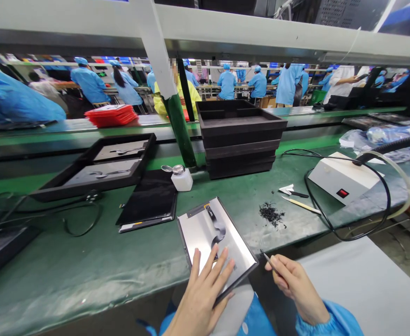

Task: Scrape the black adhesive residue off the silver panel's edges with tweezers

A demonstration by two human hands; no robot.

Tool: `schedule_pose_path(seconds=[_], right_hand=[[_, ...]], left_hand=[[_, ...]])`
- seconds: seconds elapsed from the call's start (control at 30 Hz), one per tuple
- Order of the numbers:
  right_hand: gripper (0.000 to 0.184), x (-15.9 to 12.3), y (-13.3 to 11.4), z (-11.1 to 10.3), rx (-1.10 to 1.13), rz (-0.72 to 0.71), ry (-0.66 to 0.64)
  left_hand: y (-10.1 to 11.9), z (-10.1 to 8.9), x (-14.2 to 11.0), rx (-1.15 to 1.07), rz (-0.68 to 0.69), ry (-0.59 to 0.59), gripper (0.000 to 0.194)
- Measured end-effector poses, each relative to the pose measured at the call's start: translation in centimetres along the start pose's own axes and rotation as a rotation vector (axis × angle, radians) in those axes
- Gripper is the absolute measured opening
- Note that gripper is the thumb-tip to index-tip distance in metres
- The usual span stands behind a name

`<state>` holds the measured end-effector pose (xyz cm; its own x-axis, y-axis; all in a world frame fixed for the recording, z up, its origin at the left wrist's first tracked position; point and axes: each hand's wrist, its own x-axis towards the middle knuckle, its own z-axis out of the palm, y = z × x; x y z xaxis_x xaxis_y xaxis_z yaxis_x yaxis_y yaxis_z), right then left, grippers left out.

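Note:
A display panel (238, 242) lies back side up at the bench's front edge, its near corner overhanging. A dark ribbon cable (219, 229) curves across its silver back. My left hand (205, 289) rests on the panel's near part with fingers spread flat, the thumb along the near edge; whether it reaches underneath I cannot tell. My right hand (292, 282) is closed around slim metal tweezers (269, 262), just off the panel's right corner. A tiny dark scrap shows at their tip. Beyond lies a pile of black scraps (272, 213).
Dark panels (149, 198) and a white dispenser bottle (182, 179) stand behind. A tray (149, 144) holds panels at left; black trays (241, 144) are stacked at centre. A knife (302, 204) and a grey box (344, 176) with looping cables lie right. Co-workers sit beyond.

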<state>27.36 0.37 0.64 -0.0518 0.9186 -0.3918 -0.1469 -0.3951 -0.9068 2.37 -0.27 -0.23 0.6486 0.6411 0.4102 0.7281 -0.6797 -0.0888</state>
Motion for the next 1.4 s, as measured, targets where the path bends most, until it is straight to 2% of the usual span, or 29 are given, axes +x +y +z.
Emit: schedule_pose_path(seconds=[0.33,0.67,1.03,1.4], right_hand=[[0.063,1.1,0.6,-1.4,0.003,-0.024,-0.003],[0.064,1.4,-0.4,-1.9,-0.003,-0.027,0.036],[0.063,1.2,-2.1,-2.0,0.013,-0.022,0.068],[0.059,2.1,-1.1,-3.4,0.036,-0.075,0.075]], left_hand=[[0.0,1.0,-0.3,0.013,-0.005,0.029,0.049],[-0.2,1.3,-0.6,-0.011,-0.016,0.026,0.051],[0.0,0.4,-0.2,-0.016,-0.035,-0.010,0.053],[-0.3,0.3,-0.2,-0.040,-0.007,0.001,0.056]])
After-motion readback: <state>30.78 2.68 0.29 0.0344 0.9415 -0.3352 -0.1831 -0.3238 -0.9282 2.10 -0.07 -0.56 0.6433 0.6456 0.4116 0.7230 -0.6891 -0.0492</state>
